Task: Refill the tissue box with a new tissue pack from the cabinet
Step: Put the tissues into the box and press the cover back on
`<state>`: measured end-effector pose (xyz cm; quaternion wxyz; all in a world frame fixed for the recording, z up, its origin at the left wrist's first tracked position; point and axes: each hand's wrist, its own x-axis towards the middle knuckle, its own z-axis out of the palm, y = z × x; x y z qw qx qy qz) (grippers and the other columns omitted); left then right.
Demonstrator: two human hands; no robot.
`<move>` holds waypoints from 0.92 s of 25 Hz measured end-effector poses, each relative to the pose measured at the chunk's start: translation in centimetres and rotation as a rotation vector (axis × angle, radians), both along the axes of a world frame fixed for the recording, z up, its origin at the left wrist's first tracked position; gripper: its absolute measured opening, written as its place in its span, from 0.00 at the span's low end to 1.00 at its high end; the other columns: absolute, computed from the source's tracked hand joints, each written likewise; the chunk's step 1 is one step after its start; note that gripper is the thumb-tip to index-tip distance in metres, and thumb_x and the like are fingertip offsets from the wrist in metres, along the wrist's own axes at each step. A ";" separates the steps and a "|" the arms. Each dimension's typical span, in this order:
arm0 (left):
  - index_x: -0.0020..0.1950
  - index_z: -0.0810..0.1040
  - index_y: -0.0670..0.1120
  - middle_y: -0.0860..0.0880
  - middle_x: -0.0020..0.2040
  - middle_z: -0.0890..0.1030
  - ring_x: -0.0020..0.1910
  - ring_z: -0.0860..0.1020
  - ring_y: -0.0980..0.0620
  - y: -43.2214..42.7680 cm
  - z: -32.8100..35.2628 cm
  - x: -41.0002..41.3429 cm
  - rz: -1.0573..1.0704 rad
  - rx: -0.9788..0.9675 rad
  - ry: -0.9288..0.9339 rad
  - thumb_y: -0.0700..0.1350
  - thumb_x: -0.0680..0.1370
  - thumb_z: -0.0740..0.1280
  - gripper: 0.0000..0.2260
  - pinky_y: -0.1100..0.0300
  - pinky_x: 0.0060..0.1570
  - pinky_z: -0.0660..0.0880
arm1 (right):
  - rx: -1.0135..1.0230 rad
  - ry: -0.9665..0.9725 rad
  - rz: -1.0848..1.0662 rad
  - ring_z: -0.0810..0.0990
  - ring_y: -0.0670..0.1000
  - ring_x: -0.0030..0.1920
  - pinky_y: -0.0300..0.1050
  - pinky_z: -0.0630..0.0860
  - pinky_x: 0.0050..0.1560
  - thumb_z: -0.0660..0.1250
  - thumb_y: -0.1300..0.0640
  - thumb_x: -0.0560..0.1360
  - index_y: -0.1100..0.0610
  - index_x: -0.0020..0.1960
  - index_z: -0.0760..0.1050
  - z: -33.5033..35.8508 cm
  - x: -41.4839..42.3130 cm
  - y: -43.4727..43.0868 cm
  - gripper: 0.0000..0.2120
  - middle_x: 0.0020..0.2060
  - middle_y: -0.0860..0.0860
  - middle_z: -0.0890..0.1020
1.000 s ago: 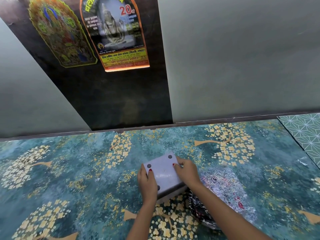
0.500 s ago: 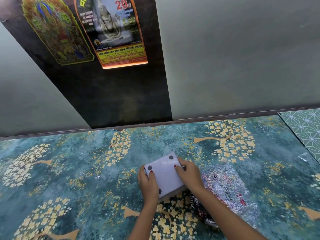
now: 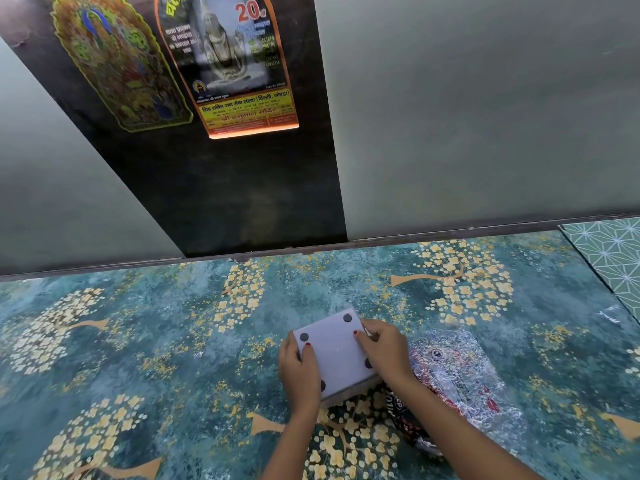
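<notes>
The tissue box [image 3: 334, 351] lies upside down on the teal flowered surface [image 3: 173, 341], its pale grey base with dark round feet facing up. My left hand [image 3: 298, 370] holds the box's left side, thumb resting on the base. My right hand [image 3: 382, 349] presses on the right side of the base, fingers curled over its edge. Just right of the box, partly under my right forearm, lies a crinkly plastic tissue pack wrapper [image 3: 457, 379] with dark and red print. Whether tissues are inside the box is hidden.
A grey-green wall [image 3: 467, 116] rises behind the surface, with a dark panel [image 3: 242, 195] carrying two printed posters [image 3: 239, 64]. A green geometric-patterned sheet [image 3: 613, 251] lies at the far right edge.
Both hands stay on the upturned box in the same grip. The view has shifted slightly; the box and wrapper have barely moved.
</notes>
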<state>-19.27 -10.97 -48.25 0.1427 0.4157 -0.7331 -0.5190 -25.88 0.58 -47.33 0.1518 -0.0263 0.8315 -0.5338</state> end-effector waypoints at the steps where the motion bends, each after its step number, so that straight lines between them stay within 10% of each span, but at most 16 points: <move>1: 0.72 0.62 0.42 0.45 0.70 0.66 0.57 0.74 0.44 0.1 -0.1 -0.1 -0.002 -0.004 0.000 0.42 0.79 0.57 0.20 0.52 0.48 0.76 | 0.007 0.016 -0.008 0.77 0.41 0.21 0.35 0.75 0.25 0.65 0.59 0.73 0.59 0.60 0.76 0.0 0.1 -0.1 0.16 0.56 0.55 0.82; 5: 0.70 0.63 0.42 0.40 0.61 0.74 0.39 0.74 0.48 -0.1 -1.5 -0.5 0.040 0.117 -0.017 0.45 0.80 0.55 0.19 0.62 0.28 0.68 | 0.076 -0.022 -0.002 0.83 0.56 0.38 0.39 0.75 0.32 0.66 0.57 0.73 0.58 0.69 0.65 0.3 -0.2 0.1 0.25 0.63 0.57 0.77; 9: 0.56 0.72 0.47 0.45 0.38 0.76 0.30 0.72 0.50 -0.4 -1.4 -0.3 0.075 0.208 0.005 0.43 0.79 0.57 0.08 0.66 0.18 0.68 | 0.146 -0.099 0.037 0.78 0.49 0.25 0.35 0.71 0.25 0.64 0.55 0.74 0.66 0.52 0.79 -0.1 -0.6 -0.3 0.14 0.41 0.62 0.84; 14: 0.58 0.76 0.42 0.45 0.38 0.77 0.30 0.72 0.50 -0.4 -0.6 -0.1 0.103 0.154 0.004 0.41 0.78 0.60 0.11 0.60 0.28 0.68 | 0.157 -0.111 -0.023 0.70 0.42 0.13 0.32 0.65 0.16 0.66 0.57 0.73 0.68 0.37 0.80 0.2 -0.7 -0.6 0.14 0.27 0.61 0.79; 17: 0.63 0.74 0.41 0.41 0.47 0.80 0.35 0.76 0.46 -0.4 0.1 0.8 0.084 0.278 0.071 0.40 0.77 0.61 0.15 0.54 0.33 0.75 | 0.116 -0.101 0.009 0.76 0.46 0.25 0.33 0.69 0.24 0.67 0.58 0.73 0.65 0.46 0.82 1.2 -0.1 0.2 0.11 0.32 0.58 0.82; 23: 0.41 0.82 0.50 0.51 0.37 0.85 0.36 0.82 0.52 0.2 8.4 1.6 0.034 0.740 0.753 0.56 0.78 0.52 0.21 0.57 0.38 0.79 | -0.663 -0.033 -0.219 0.79 0.47 0.40 0.41 0.74 0.35 0.61 0.50 0.75 0.57 0.44 0.80 8.0 2.0 1.7 0.13 0.38 0.50 0.81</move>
